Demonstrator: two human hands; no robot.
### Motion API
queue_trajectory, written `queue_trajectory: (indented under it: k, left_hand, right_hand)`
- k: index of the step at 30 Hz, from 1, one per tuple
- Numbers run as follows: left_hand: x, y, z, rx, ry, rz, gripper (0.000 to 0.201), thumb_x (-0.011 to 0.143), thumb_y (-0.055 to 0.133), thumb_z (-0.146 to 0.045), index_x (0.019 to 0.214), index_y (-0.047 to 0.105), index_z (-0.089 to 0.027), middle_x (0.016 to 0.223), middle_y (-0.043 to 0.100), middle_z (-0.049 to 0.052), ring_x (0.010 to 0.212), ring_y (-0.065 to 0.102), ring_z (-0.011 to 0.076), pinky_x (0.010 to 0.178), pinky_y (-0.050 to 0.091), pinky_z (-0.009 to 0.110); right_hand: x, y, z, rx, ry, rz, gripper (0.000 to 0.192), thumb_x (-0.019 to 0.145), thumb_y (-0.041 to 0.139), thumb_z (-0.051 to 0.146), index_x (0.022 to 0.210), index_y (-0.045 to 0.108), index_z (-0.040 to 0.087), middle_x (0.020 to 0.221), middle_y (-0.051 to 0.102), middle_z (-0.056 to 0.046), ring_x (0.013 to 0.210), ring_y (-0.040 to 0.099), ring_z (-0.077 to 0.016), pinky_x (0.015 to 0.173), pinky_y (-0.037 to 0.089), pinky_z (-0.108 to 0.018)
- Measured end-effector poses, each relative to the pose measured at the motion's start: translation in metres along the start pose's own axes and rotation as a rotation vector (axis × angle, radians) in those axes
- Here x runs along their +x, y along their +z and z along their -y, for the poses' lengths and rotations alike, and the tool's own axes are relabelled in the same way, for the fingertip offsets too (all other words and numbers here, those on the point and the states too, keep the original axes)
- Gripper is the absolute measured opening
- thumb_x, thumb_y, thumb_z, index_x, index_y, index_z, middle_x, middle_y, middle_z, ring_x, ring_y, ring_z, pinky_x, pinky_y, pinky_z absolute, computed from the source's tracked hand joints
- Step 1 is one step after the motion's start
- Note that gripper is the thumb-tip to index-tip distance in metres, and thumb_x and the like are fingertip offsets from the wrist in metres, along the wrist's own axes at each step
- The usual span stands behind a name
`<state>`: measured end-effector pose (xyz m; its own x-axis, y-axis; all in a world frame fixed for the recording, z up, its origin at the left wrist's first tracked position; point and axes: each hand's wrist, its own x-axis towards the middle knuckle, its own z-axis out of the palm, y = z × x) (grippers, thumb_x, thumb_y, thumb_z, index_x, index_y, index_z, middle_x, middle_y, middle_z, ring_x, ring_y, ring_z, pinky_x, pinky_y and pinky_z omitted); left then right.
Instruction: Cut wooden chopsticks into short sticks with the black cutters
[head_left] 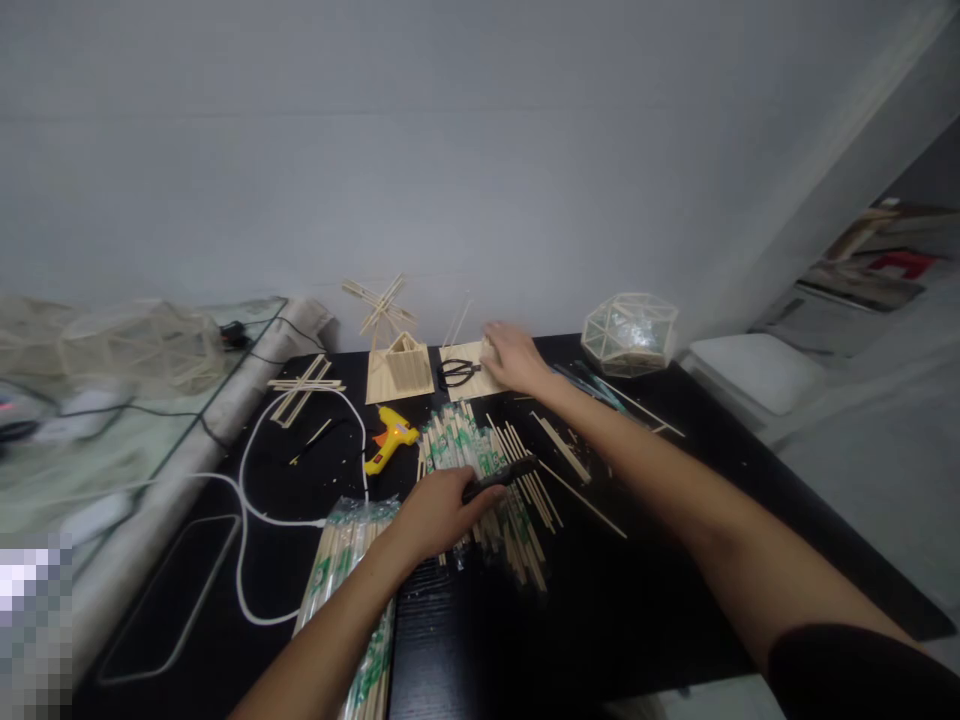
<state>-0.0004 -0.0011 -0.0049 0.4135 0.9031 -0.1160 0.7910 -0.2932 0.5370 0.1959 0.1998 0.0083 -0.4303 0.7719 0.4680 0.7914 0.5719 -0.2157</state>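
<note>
My left hand (442, 505) is closed around a dark, long, narrow tool (514, 472), whose exact kind I cannot tell. It hovers over wrapped chopsticks (459, 435) and loose thin sticks (525, 470). At the back, my right hand (517, 357) curls its fingers over the right part of a thin wooden board (476, 388). Something small and pale shows at those blurred fingertips. What looks like black scissors handles (457, 374) lie on that board, left of the hand. Farther left, a small stick house (410, 365) stands on another board, with a stick windmill wheel (381, 303) behind it.
A yellow glue gun (390, 440) lies left of the sticks, near a looping white cable (244, 500). Another chopstick pack (330, 570) lies at front left. Crossed sticks (306, 388) lie behind the cable. A faceted stick dome (630, 335) sits at the back right.
</note>
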Motion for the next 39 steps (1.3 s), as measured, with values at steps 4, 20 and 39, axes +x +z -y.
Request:
queue_trajectory:
  k: [4, 20, 39]
  left_hand:
    - [0.000, -0.001, -0.001, -0.003, 0.003, 0.001, 0.063, 0.095, 0.033, -0.075, 0.081, 0.061, -0.020, 0.078, 0.068, 0.007, 0.073, 0.064, 0.0234, 0.064, 0.036, 0.031]
    - [0.000, -0.001, -0.001, -0.010, -0.015, 0.001, 0.065, 0.093, 0.033, -0.077, 0.081, 0.061, -0.020, 0.079, 0.070, 0.008, 0.075, 0.065, 0.0239, 0.066, 0.039, 0.032]
    - [0.000, 0.000, -0.001, -0.005, 0.010, 0.000, 0.063, 0.095, 0.032, -0.075, 0.081, 0.060, -0.020, 0.078, 0.068, 0.007, 0.074, 0.063, 0.0232, 0.066, 0.039, 0.032]
  right_hand:
    - [-0.003, -0.001, 0.003, -0.060, 0.063, -0.039, 0.067, 0.097, 0.050, 0.032, 0.154, 0.034, 0.000, 0.158, 0.039, -0.027, 0.150, 0.031, -0.0385, 0.120, 0.028, -0.054]
    - [-0.005, 0.000, -0.003, -0.010, 0.022, -0.035, 0.052, 0.098, 0.049, 0.032, 0.144, 0.052, 0.009, 0.155, 0.047, -0.021, 0.146, 0.040, -0.0332, 0.120, 0.030, -0.053]
    - [-0.009, -0.019, -0.008, 0.034, -0.037, 0.052, 0.072, 0.094, 0.056, 0.034, 0.158, 0.034, 0.010, 0.162, 0.036, -0.020, 0.151, 0.033, -0.0336, 0.121, 0.030, -0.054]
